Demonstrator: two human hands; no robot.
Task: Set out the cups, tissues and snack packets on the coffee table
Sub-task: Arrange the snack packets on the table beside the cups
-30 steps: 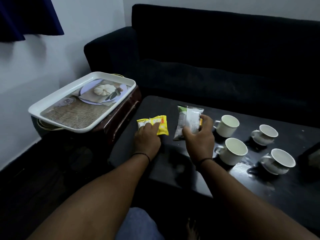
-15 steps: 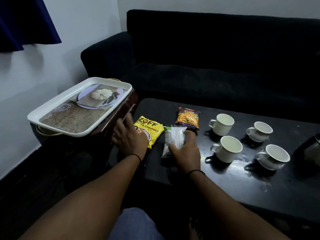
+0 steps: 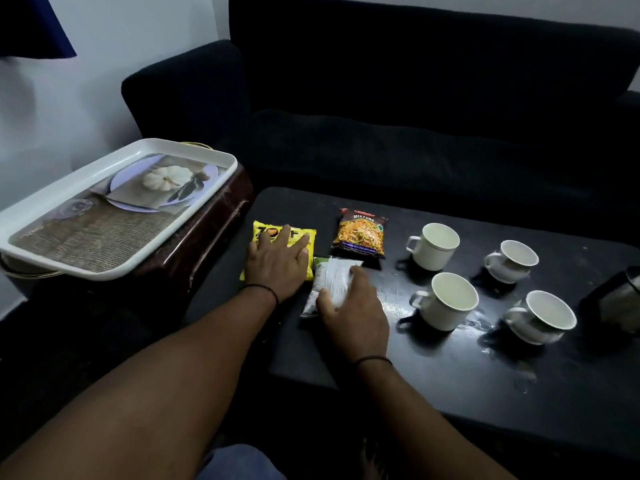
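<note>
Four white cups stand on the right half of the black coffee table [image 3: 450,386], and each shows only a pale inside with no visible contents. Two are straight-sided mugs: the far mug [image 3: 434,244] and the near mug [image 3: 446,300], both with handles turned left. The other two are rounder teacups: the far teacup [image 3: 512,260] and the near teacup [image 3: 541,316]. At the right edge a dark kettle-like vessel [image 3: 614,299] is only partly in view. Left of the table, a white serving tray [image 3: 41,252] rests on a dark wooden stand [image 3: 194,244]; its floor carries a printed picture of a pumpkin on a plate, and nothing loose lies in it.

Three snack packets lie flat on the left end of the table. The yellow packet [image 3: 263,233] is at the table's left edge, the red-and-orange "Mixture" packet [image 3: 360,233] lies beyond and to the right of it, apart from both hands, and the silver-and-green packet [image 3: 329,278] sits just nearer, between the yellow packet and the near mug.

The left hand [image 3: 277,265] lies palm down on the yellow packet, fingers spread and flat, pressing rather than grasping; the packet's top edge and left side show around it. The right hand [image 3: 356,313] covers the lower right part of the silver-and-green packet, fingers laid over it and the thumb at its near left edge, a loose flat hold with no closed fist. Both forearms reach in from the bottom of the view, each with a dark band at the wrist. A black sofa [image 3: 415,116] fills the background.
</note>
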